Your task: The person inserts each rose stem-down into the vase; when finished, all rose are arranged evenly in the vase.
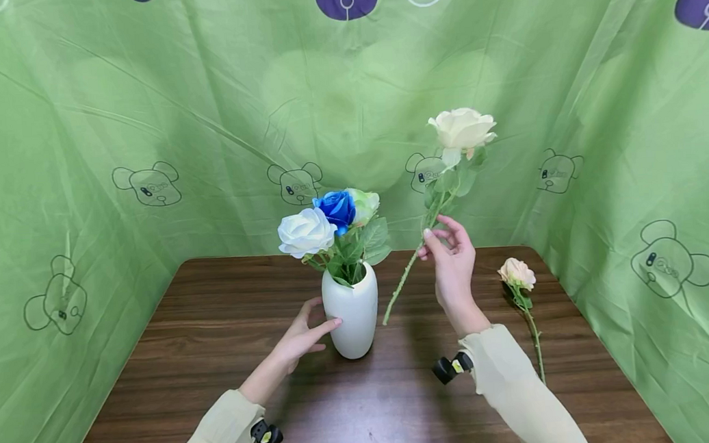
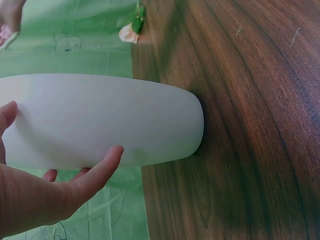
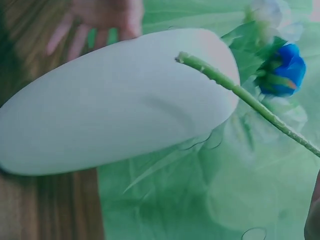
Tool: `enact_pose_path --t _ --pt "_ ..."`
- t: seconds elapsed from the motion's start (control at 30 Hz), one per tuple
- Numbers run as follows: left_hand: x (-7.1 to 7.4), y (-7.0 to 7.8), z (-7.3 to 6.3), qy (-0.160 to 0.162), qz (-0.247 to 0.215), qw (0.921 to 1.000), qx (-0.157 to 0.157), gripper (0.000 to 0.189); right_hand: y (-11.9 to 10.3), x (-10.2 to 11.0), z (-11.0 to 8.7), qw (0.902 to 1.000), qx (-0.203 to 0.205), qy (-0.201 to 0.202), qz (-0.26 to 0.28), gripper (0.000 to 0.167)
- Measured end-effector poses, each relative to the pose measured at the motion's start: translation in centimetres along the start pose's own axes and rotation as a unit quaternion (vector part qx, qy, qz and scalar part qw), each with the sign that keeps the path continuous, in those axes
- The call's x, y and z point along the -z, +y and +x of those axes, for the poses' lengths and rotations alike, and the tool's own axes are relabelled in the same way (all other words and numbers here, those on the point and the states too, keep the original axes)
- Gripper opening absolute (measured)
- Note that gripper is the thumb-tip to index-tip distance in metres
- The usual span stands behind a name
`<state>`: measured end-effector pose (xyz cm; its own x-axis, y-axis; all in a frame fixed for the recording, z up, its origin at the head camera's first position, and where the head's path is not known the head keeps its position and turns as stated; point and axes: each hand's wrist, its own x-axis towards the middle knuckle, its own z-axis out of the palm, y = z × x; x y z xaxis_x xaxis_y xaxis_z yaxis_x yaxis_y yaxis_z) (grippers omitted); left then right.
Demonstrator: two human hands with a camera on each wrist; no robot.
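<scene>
Cream in colour, the long-stemmed rose [image 1: 462,130] is held above the surface [image 1: 225,313], to the right of the vase [image 1: 352,321]. Its bloom leans up and to the right, with green leaves below it, and its bare stem [image 3: 260,110] slants down to the left, the cut end just beside the vase.

The right hand [image 1: 454,262] pinches this stem between thumb and fingers, partway along its length. White, smooth and upright, the vase stands on the surface. The left hand [image 1: 301,335] is loosely spread rather than clenched; it touches the vase from the left, the thumb laid across its front.

Three flowers stand in the vase: a white rose [image 1: 307,233] leaning out to the left, a deep blue rose [image 1: 336,210] beside it, and a pale green rose [image 1: 364,206] behind on the right. Their leaves spread over the rim.

Farther right, a peach rose [image 1: 519,273] lies on the dark wood grain, its stem partly hidden by the right sleeve [image 1: 520,381]. A cream left sleeve [image 1: 221,430] comes in from below. Around the surface hangs a creased green curtain [image 1: 209,87] printed with outlined cartoon heads and purple figures.
</scene>
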<state>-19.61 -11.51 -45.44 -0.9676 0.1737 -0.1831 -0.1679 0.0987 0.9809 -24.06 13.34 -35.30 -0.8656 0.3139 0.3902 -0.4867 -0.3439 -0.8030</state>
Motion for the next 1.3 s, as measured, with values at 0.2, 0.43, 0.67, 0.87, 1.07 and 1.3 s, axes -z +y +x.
enact_pose_path --t 0.2,0.43,0.67,0.87,1.07,1.3 --pt "0.0 0.0 0.0 0.001 0.001 1.0000 0.001 0.072 -1.2 -1.6 1.4 0.9988 0.027 0.033 0.025 0.033" --pt "0.0 0.1 0.0 0.001 0.001 1.0000 0.003 0.073 -2.1 -3.1 2.1 0.9919 0.094 0.052 0.067 0.032" --pt "0.0 0.1 -0.1 0.002 0.001 1.0000 0.005 0.073 -2.1 -4.4 1.8 0.9877 0.149 0.010 0.045 0.027" --pt "0.0 0.1 -0.1 0.001 0.000 1.0000 0.005 0.073 -2.2 -5.3 1.5 0.9813 0.187 -0.032 0.033 0.027" --pt "-0.1 0.1 -0.1 0.001 0.002 1.0000 0.005 0.073 -1.5 -5.8 0.6 0.9810 0.175 -0.081 -0.020 0.028" --pt "-0.1 0.1 0.0 0.001 0.002 1.0000 0.007 0.073 -0.4 -6.3 -2.1 0.9792 0.095 -0.136 -0.117 0.025"
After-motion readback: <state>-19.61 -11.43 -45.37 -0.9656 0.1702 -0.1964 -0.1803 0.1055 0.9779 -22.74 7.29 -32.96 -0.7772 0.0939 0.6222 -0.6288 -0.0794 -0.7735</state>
